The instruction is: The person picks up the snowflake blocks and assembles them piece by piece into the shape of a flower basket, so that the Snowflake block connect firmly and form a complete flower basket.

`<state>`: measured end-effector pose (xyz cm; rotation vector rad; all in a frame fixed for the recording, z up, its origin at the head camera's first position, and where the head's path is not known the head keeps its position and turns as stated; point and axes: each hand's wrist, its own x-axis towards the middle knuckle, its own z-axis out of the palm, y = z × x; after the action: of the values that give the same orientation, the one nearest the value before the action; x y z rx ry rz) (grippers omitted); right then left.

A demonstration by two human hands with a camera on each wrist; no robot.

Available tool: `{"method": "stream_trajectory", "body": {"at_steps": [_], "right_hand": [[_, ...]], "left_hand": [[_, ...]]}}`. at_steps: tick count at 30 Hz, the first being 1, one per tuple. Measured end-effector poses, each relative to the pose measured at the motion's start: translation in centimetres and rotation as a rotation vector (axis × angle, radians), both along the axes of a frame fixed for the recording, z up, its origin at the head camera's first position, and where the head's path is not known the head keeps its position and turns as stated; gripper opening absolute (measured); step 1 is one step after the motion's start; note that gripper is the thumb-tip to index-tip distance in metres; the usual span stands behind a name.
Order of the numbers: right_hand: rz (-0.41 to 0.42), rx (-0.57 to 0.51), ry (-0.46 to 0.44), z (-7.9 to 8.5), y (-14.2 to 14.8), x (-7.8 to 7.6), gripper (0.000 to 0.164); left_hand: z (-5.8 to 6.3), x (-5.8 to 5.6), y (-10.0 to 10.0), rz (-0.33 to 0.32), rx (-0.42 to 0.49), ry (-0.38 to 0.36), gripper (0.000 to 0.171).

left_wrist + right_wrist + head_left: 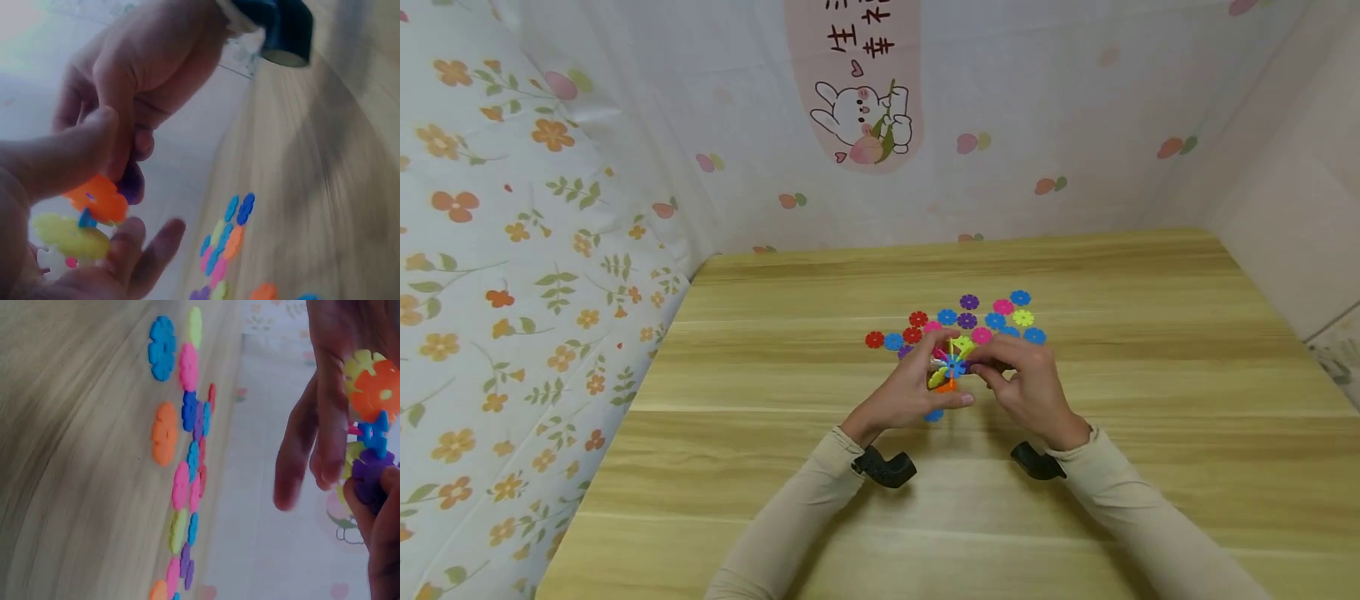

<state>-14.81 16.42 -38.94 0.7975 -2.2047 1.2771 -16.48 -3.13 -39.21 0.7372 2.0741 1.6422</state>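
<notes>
My left hand point(898, 396) holds a cluster of slotted, flower-shaped plastic discs between its thumb and fingers, above the table. At the cluster's middle is a blue disc point(954, 367), with an orange disc point(377, 395), yellow discs and a pink one joined around it. With thumb and index finger, my right hand point(1026, 379) pinches a purple disc point(370, 480) right at the blue disc's edge. In the left wrist view, the purple disc point(131, 184) is mostly hidden behind fingers, beside the yellow disc point(72, 236) of the cluster.
Loose discs in several colours lie on the wooden table point(737, 467) beyond the hands, among them a red disc point(875, 340) and a yellow disc point(1023, 317). A loose blue disc point(934, 415) lies just below the left hand. Printed cloth point(722, 125) hangs behind the table.
</notes>
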Motion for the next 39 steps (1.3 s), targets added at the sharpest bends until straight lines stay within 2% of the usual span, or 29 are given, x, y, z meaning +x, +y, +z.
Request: {"method": "stream_trajectory", "body": {"at_steps": [4, 11, 13, 16, 21, 25, 28, 32, 35, 39], "right_hand": [[0.003, -0.04, -0.028, 0.0, -0.1, 0.3, 0.022], [0.045, 0.024, 0.036, 0.2, -0.2, 0.2, 0.023], [0.05, 0.051, 0.052, 0.2, -0.1, 0.2, 0.024], [0.061, 0.099, 0.037, 0.4, 0.2, -0.1, 0.023], [0.097, 0.131, -0.096, 0.6, 1.0, -0.6, 0.022], [0.112, 0.113, -0.187, 0.5, 1.2, -0.6, 0.021], [0.122, 0.121, -0.211, 0.4, 1.3, -0.5, 0.021], [0.11, 0.163, -0.238, 0.8, 1.9, -0.6, 0.02], [0.076, 0.233, -0.289, 1.3, 3.0, -1.1, 0.019], [0.02, 0.407, -0.419, 1.4, 5.0, -2.5, 0.018]], "left_hand": [[-0.2, 0.2, 0.1, -0.011, 0.082, -0.058, 0.075], [-0.1, 0.4, -0.2, -0.012, -0.028, 0.008, 0.081], [0.0, 0.4, -0.5, -0.006, -0.022, -0.007, 0.081], [0.1, 0.1, -0.8, 0.0, -0.043, 0.014, 0.081], [0.0, -0.6, -1.5, -0.019, -0.041, 0.011, 0.079], [-0.5, -0.6, -1.5, -0.056, 0.055, -0.03, 0.074], [-0.7, -0.5, -1.1, -0.09, 0.096, -0.033, 0.069], [-0.6, -0.3, -1.0, -0.108, 0.1, -0.026, 0.065], [-0.6, -0.3, -1.2, -0.08, 0.06, 0.002, 0.064], [-0.8, -0.4, -1.6, -0.029, 0.005, 0.039, 0.064]]}}
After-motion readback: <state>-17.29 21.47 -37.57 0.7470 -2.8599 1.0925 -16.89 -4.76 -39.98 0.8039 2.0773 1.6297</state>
